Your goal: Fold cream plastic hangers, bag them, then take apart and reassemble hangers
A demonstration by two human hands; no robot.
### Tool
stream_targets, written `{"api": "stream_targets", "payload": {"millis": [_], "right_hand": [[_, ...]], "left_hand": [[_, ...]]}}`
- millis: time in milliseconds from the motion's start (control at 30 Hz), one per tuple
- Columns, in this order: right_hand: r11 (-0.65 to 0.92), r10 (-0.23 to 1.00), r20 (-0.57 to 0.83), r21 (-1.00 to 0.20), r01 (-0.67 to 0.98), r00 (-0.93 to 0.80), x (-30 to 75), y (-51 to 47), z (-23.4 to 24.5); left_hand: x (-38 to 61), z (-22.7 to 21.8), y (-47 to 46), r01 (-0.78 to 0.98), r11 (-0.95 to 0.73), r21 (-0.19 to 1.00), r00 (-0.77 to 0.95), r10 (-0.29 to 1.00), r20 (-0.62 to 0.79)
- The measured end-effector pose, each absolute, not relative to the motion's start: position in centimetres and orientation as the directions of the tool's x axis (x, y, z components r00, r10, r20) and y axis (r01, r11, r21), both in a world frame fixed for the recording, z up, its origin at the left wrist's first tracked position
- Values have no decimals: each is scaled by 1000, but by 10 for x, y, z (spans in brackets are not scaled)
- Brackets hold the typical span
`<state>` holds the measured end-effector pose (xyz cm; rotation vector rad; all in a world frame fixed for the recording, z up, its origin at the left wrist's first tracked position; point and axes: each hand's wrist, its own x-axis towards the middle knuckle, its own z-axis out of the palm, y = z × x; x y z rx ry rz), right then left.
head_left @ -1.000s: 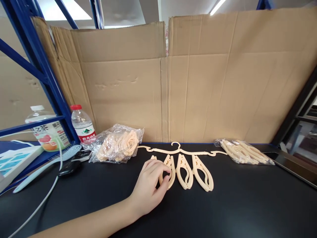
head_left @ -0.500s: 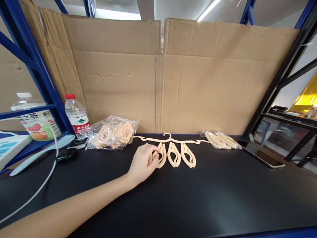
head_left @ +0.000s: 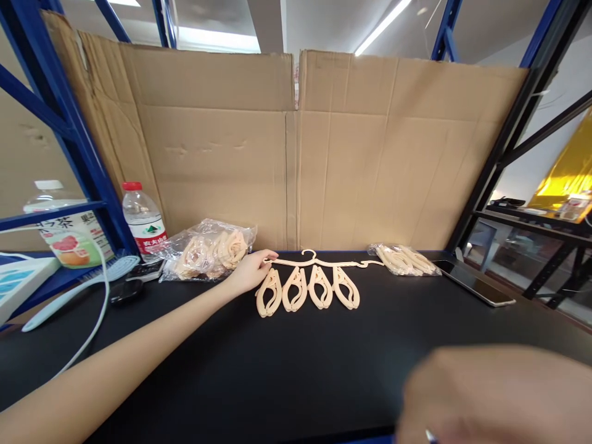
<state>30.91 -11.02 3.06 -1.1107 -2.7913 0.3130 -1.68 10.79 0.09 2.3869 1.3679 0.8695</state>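
Observation:
A cream plastic hanger (head_left: 324, 262) lies flat on the black table (head_left: 296, 370) near the cardboard wall. Several cream clips (head_left: 308, 288) lie in a row just in front of it. My left hand (head_left: 252, 271) reaches across the table and its fingers are closed round the hanger's left end, beside the leftmost clip. My right hand (head_left: 494, 394) is a blurred shape at the bottom right, close to the camera; its fingers cannot be made out.
A clear bag of cream parts (head_left: 208, 250) lies left of the hanger and another bag (head_left: 404, 259) lies to its right. A tablet (head_left: 476, 280) rests at far right. Two bottles (head_left: 144, 219), a black device (head_left: 124, 291), a cable and blue rack posts stand at left. Cardboard (head_left: 296, 148) walls the back.
My left hand left the leftmost clip and moved back to the hanger's left end. The clip it covered now shows. My right hand has come into view at bottom right.

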Motion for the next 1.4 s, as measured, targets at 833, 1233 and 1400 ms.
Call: {"api": "stream_targets", "payload": {"millis": [833,1233,1400], "right_hand": [[548,811,318,-118,828,-492,360,119,13],[453,551,584,390,802,-596,376,34,37],[430,615,519,412,804,-594,355,32,21]], "left_hand": [[8,24,151,818,-574,-37,547,757,358],[10,13,63,637,-752,168,484,560,672],[-5,17,42,711,-698,87,512,598,617]]}}
